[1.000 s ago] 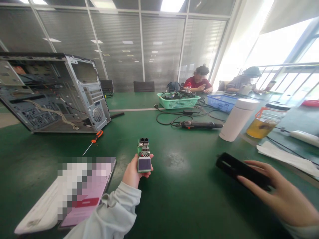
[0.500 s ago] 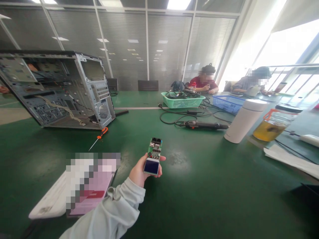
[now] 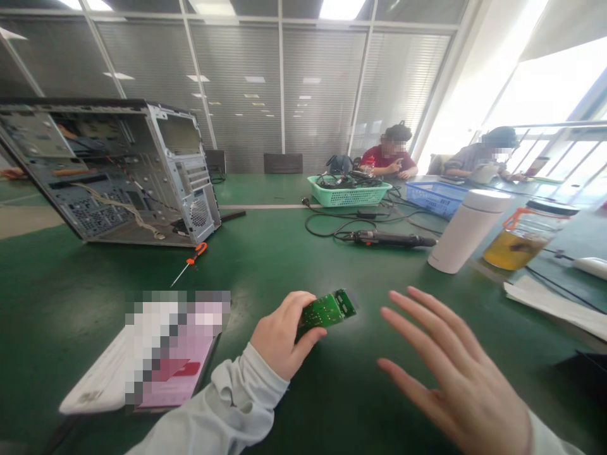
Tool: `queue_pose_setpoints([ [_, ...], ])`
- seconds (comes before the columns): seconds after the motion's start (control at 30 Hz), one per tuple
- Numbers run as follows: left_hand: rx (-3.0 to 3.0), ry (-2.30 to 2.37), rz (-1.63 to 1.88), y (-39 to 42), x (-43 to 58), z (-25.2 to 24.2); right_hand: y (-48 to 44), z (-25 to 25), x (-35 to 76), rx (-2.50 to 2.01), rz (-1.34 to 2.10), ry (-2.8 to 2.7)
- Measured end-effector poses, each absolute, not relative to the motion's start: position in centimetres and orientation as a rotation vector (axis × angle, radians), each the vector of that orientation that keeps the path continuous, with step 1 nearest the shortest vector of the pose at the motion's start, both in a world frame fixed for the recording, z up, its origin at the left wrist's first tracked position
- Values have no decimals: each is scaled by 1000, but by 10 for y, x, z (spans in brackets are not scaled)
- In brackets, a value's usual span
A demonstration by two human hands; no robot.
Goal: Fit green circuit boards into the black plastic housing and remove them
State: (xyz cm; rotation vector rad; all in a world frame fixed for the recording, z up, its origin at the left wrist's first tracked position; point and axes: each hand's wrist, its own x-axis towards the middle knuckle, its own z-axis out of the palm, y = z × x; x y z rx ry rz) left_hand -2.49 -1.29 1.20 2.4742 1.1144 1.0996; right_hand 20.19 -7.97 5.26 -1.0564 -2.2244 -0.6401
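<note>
My left hand point(image 3: 287, 335) grips a small green circuit board point(image 3: 327, 309) between thumb and fingers, above the green table. The board's solder side faces me, and its far end points right. Its screen and parts are turned away from view. To the right, my right hand point(image 3: 455, 366) is open, fingers spread, holding nothing and apart from the board. A phone with a pink screen point(image 3: 175, 385) and a white device point(image 3: 95, 373), both partly pixelated, lie left of my left forearm.
An open computer case point(image 3: 199, 183) stands at left, an orange-handled screwdriver point(image 3: 192, 259) beside it. Ahead lie an electric screwdriver point(image 3: 393, 239) with its cable and a green basket point(image 3: 351, 194) of cords. A white flask point(image 3: 467, 230), a jar point(image 3: 516, 246) and a blue basket point(image 3: 434, 199) stand right. Two people sit beyond.
My left hand has turned the circuit board over, from its screen side to its solder side, and swung its end rightward. My right hand has come into view from the lower right.
</note>
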Motion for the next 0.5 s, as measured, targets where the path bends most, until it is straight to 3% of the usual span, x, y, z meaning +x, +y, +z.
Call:
queue_pose_setpoints([
  [0.23, 2867, 1034, 1202, -13, -26, 17, -47, 46, 151, -1011, -657, -2404],
  [0.5, 2663, 1010, 1149, -15, -24, 15, -49, 44, 177, -1059, -417, -2340],
])
